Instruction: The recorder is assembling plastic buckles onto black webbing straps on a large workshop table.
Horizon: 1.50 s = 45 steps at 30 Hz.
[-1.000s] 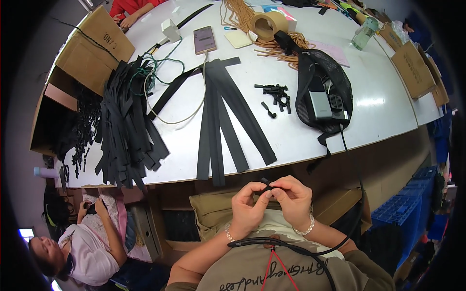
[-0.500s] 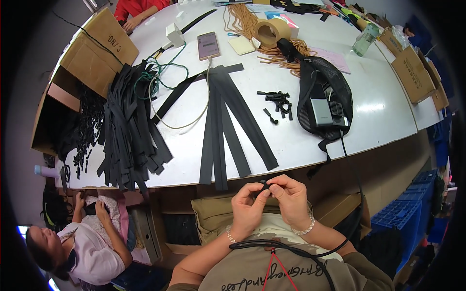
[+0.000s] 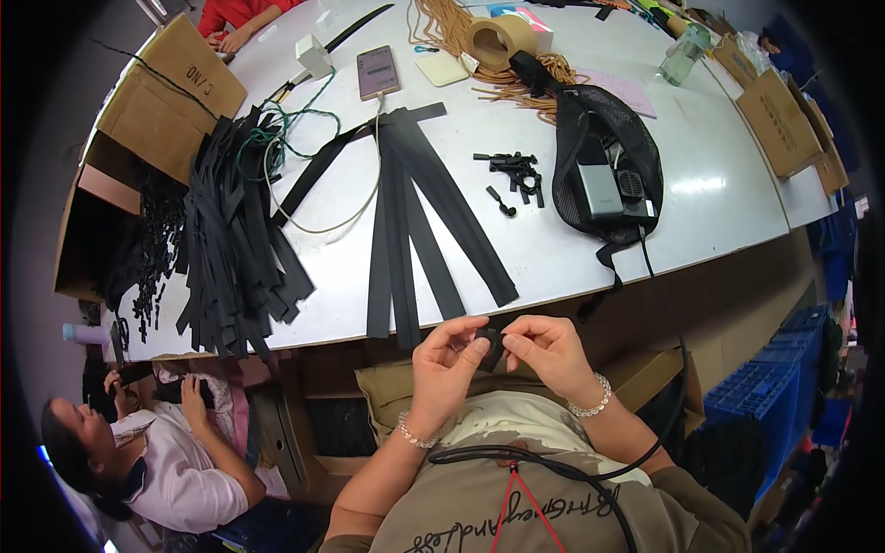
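In front of my body, just off the table's near edge, my left hand [image 3: 447, 361] pinches a small black piece [image 3: 490, 350] between thumb and fingers. My right hand [image 3: 550, 356] is closed at the other side of the same piece, thumb against forefinger. Its exact kind is too small and partly covered to tell. Long flat black strips [image 3: 392, 244] lie fanned out on the table ahead of my hands. Farther right sits a small heap of black toggle-like parts [image 3: 516, 169], with one loose part [image 3: 501, 201] beside it.
A thick bundle of black strips [image 3: 235, 240] hangs over the left edge beside an open cardboard box [image 3: 171, 88]. A phone [image 3: 379, 72] with a cable, a tape roll [image 3: 502, 43], tan cords and a black mesh bag [image 3: 608, 120] occupy the table. A co-worker [image 3: 175, 461] sits at lower left.
My hands have spread slightly apart around the black piece, and more of it shows now. The whole view has shifted a little, moving the table's things up and left.
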### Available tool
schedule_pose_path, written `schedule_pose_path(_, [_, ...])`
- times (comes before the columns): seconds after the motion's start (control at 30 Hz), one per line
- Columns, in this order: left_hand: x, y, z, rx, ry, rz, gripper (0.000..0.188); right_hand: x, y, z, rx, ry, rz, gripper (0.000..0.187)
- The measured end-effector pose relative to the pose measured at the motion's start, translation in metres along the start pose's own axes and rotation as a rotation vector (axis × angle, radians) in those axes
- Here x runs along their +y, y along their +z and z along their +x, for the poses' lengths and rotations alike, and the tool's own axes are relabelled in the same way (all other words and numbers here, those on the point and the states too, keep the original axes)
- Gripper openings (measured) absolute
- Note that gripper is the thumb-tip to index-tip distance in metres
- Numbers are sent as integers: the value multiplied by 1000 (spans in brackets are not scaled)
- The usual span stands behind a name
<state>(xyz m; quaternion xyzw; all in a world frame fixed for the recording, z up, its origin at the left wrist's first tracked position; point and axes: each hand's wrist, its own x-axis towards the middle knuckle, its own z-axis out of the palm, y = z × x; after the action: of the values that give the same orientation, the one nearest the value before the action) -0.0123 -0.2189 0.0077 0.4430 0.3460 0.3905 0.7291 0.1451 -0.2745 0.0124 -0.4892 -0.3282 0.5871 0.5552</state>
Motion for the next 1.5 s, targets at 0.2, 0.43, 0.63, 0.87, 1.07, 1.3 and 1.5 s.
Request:
schedule_pose_path(0.2, [5, -7, 2, -118, -4, 172, 23, 3, 4, -3, 7, -25, -36, 7])
schedule_pose_path(0.43, [10, -7, 1, -193, 8, 126, 17, 9, 9, -6, 62, -290, -276, 7])
schedule_pose_path(0.63, [10, -6, 0, -166, -6, 190, 18, 5, 14, -6, 132, -203, -191, 9])
schedule_pose_path(0.87, [-19, -10, -1, 42, -254, 3, 22, 30, -2, 5, 87, 55, -72, 9])
schedule_pose_path(1.07, [-44, -16, 9, 78, -388, 12, 16, 55, -19, 12, 89, 147, 104, 8])
schedule_pose_path(1.3, [-54, -11, 13, 169, -434, -163, 12, 62, -18, 18, 245, 134, 156, 8])
schedule_pose_path(1.5, [-57, -6, 11, 229, -407, -218, 12, 63, -11, 18, 306, 107, 197, 7])
